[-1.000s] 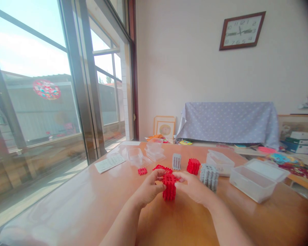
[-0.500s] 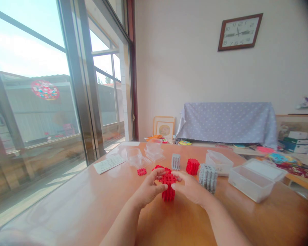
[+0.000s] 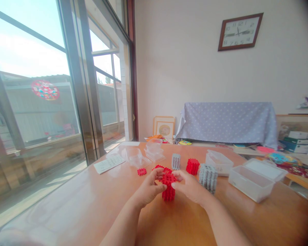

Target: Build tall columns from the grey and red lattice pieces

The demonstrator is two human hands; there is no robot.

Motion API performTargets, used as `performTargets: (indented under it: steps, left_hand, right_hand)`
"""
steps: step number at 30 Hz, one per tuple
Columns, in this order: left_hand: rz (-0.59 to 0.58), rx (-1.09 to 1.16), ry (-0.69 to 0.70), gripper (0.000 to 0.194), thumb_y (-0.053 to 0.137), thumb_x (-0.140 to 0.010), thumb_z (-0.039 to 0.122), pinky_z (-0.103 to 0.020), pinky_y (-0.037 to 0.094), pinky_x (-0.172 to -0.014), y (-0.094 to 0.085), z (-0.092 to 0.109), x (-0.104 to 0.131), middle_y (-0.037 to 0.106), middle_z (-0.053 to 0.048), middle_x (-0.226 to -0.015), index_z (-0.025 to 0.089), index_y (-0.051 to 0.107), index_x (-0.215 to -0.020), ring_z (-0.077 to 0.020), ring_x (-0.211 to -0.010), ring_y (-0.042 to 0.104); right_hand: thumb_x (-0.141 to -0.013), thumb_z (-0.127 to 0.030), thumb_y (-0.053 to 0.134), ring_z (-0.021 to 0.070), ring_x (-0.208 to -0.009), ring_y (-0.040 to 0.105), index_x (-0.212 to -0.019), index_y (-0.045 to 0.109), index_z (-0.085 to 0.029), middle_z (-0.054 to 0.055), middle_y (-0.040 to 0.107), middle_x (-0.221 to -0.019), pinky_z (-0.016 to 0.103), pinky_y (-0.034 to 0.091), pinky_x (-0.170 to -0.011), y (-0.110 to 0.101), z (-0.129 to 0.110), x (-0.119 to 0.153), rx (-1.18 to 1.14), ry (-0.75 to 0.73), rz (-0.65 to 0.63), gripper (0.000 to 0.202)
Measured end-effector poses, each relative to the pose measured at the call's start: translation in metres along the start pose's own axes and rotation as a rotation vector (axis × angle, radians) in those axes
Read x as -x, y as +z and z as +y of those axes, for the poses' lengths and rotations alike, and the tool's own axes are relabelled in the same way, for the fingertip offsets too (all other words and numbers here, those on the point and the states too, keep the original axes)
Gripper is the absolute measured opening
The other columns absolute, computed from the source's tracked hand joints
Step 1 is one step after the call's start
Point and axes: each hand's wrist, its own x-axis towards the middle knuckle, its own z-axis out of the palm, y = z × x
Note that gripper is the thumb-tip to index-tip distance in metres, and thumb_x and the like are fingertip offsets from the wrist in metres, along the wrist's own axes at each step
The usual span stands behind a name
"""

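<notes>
A stack of red notched plastic pieces stands upright on the table in front of me. My left hand grips its upper left side, thumb in front and fingers curled behind. On the opposite side, my right hand holds the top edge between thumb and fingers. Just behind my hands lie more red pieces, partly hidden by my fingers. A single flat red piece rests off to the left. Beyond my right wrist stands a tall grey stack of similar pieces.
Farther back are a small grey stack and another red stack. Clear plastic boxes stand at the right, one with its lid open. Thin transparent containers and a printed sheet lie at the back left of the wooden table.
My right hand's fingers have shifted very slightly at the top of the red stack. Everything else stays in place.
</notes>
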Motion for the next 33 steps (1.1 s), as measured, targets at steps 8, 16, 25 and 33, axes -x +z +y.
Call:
performTargets:
  steps: [8, 16, 25, 33]
  left_hand:
    - [0.031, 0.032, 0.035, 0.049, 0.071, -0.073, 0.017, -0.035, 0.041, -0.093, -0.003, -0.004, -0.002, 0.063, -0.009, -0.126, 0.024, 0.062, -0.121, -0.0259, -0.118, 0.054]
    - [0.73, -0.259, -0.086, 0.031, 0.056, -0.077, 0.022, -0.043, 0.04, -0.101, -0.056, -0.03, -0.02, 0.066, -0.013, -0.115, 0.02, 0.06, -0.108, -0.0292, -0.115, 0.057]
    - [0.423, -0.847, -0.249, 0.051, 0.059, -0.08, 0.029, -0.067, -0.007, -0.111, -0.066, -0.075, -0.029, 0.054, -0.009, -0.147, 0.033, 0.057, -0.13, -0.0426, -0.15, 0.015]
    - [0.573, -0.971, -0.267, 0.042, 0.059, -0.078, 0.036, -0.055, 0.03, -0.104, -0.065, -0.054, -0.027, 0.07, -0.015, -0.111, 0.023, 0.058, -0.117, -0.0378, -0.116, 0.054]
  right_hand:
    - [-0.081, -0.038, 0.069, 0.0247, -0.114, 0.063, -0.124, 0.063, -0.02, 0.009, 0.07, -0.12, 0.045, 0.048, -0.102, -0.001, -0.001, -0.001, -0.023, 0.041, 0.055, 0.047]
    - [-0.088, -0.048, 0.059, 0.0236, -0.105, 0.067, -0.123, 0.062, -0.019, 0.01, 0.071, -0.113, 0.041, 0.051, -0.097, -0.003, 0.007, -0.007, -0.062, 0.034, 0.189, 0.045]
    - [-0.089, -0.051, 0.058, 0.0246, -0.105, 0.068, -0.118, 0.065, -0.02, 0.009, 0.072, -0.113, 0.041, 0.052, -0.096, 0.002, 0.009, -0.01, -0.037, 0.019, 0.2, 0.043]
    - [-0.089, -0.055, 0.057, 0.0271, -0.1, 0.069, -0.116, 0.067, -0.02, 0.011, 0.074, -0.111, 0.042, 0.053, -0.091, -0.001, -0.004, -0.007, -0.061, 0.021, 0.27, 0.046]
